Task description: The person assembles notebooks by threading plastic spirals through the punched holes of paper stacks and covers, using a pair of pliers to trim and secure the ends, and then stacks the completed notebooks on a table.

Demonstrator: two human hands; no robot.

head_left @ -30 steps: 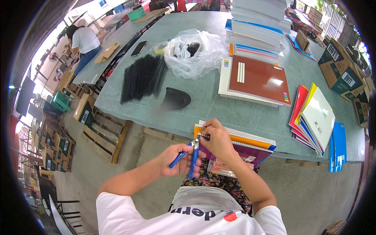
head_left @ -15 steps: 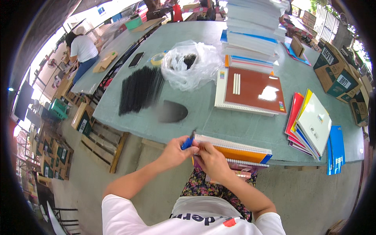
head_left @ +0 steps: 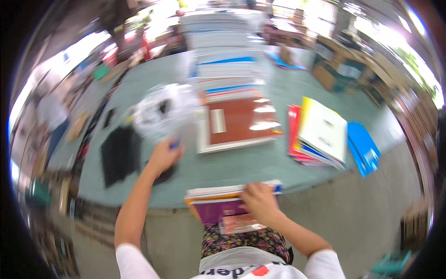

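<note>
My left hand (head_left: 165, 157) is closed round a small blue-handled tool (head_left: 174, 145), seemingly pliers; motion blurs it. It is over the table between the white plastic bag and a dark rounded piece (head_left: 166, 176), which it partly covers. My right hand (head_left: 259, 199) grips the upper edge of a few spiral notebooks (head_left: 218, 207), their covers purple and orange, held upright at the table's front edge against my lap. A flat bundle of thin black strands (head_left: 120, 156) lies left of my left hand. Beyond it the clear plastic bag (head_left: 160, 109) bulges open with something dark inside.
A brown-covered notebook stack (head_left: 246, 123) bears pale strips (head_left: 217, 121); a tall paper stack (head_left: 218, 42) rises behind it. Fanned notebooks (head_left: 323, 132) and blue notebooks (head_left: 363, 149) are at the right. Cardboard boxes (head_left: 341, 67) stand far right. A blurred person (head_left: 51, 114) is at the left.
My left hand has left the notebooks with the blue-handled tool and reached forward and left. My right hand has moved to the notebooks' right part. The view has swung right.
</note>
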